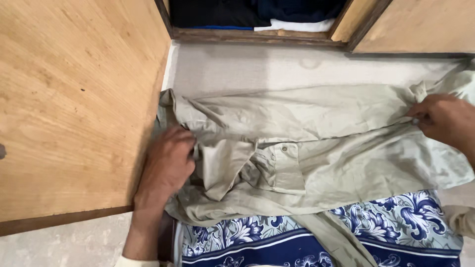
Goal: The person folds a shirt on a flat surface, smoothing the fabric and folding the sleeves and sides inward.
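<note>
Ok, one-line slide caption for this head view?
Left hand presses and right hand pinches a khaki shirt spread on the floor beside an open wooden door.

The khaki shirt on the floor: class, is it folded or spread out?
Partly folded: the khaki shirt lies doubled lengthwise, cuff turned in.
</note>
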